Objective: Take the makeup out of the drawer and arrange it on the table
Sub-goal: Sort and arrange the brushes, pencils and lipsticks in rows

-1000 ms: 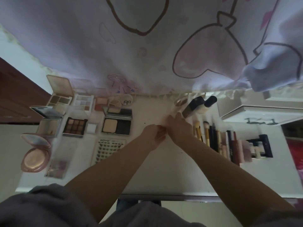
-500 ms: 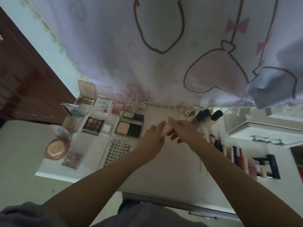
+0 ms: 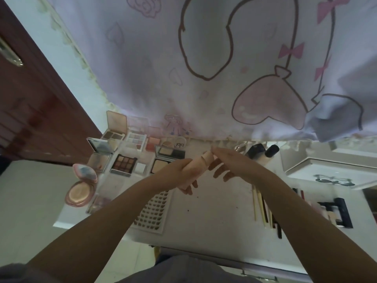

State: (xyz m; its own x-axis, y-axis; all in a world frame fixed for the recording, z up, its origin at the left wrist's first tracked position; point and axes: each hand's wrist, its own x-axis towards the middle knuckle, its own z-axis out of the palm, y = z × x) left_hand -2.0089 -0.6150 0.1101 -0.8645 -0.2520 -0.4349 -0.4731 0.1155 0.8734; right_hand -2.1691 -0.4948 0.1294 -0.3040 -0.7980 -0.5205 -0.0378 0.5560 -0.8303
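Note:
A pale pink makeup tube (image 3: 196, 170) is held in the air above the white table (image 3: 214, 217). My left hand (image 3: 179, 174) grips its lower part. My right hand (image 3: 228, 162) pinches its upper end with thumb and forefinger, the other fingers spread below. On the table's left lie open eyeshadow palettes (image 3: 124, 165), a round pink compact (image 3: 80, 190) and a black powder case (image 3: 170, 160). Brushes and pencils (image 3: 263, 209) lie in a row on the right, and two dark-capped bottles (image 3: 263, 153) lie at the back.
A white tray of small pads (image 3: 153, 213) lies near the front edge under my left forearm. A printed white curtain (image 3: 204, 68) hangs behind the table. A white shelf unit (image 3: 330, 170) stands at the right, a dark red door (image 3: 30, 109) at the left.
Both hands have risen from the table surface with the pink tube between them; my right hand now pinches its top end. The view has tilted upward.

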